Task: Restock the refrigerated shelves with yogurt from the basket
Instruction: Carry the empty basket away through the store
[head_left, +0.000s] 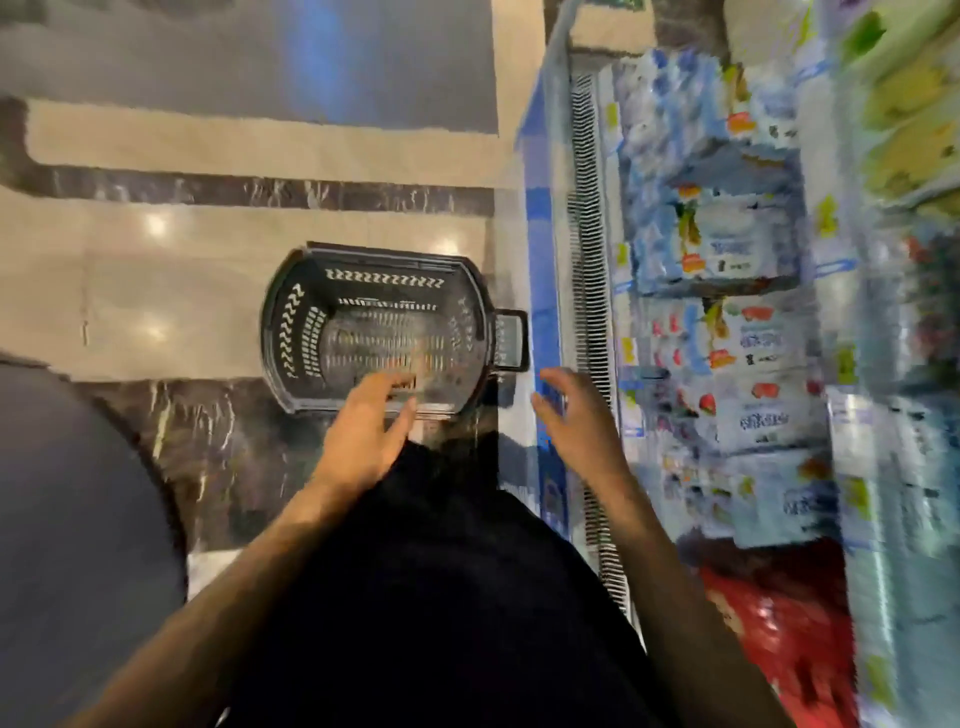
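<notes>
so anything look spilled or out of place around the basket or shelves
Nothing stands out. The black basket sits flat on the floor beside the shelves and looks empty; the left hand and right hand hold nothing. The yogurt packs are too blurred to judge.

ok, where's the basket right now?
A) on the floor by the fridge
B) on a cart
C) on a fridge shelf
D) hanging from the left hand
A: the basket sits flat on the tiled floor, just left of the fridge.
</notes>
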